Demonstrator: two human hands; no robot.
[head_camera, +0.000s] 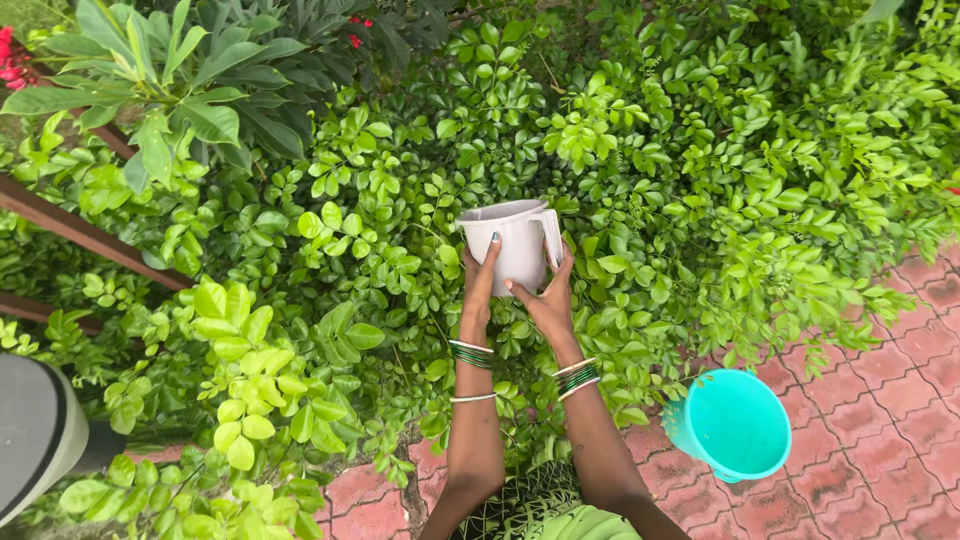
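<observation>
Both hands hold a pale plastic jug (513, 243) out over the leafy green shrubs (700, 180); the left hand (479, 285) has its grip clasped on the jug's side; the right hand (545, 300) grasps it below the handle; a turquoise bucket (735, 425) stands on the red brick paving (890, 440) to the right

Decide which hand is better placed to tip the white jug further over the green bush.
Probably the right hand: it cups the white jug from beneath, beside the handle. The left hand only braces the jug's side.
</observation>
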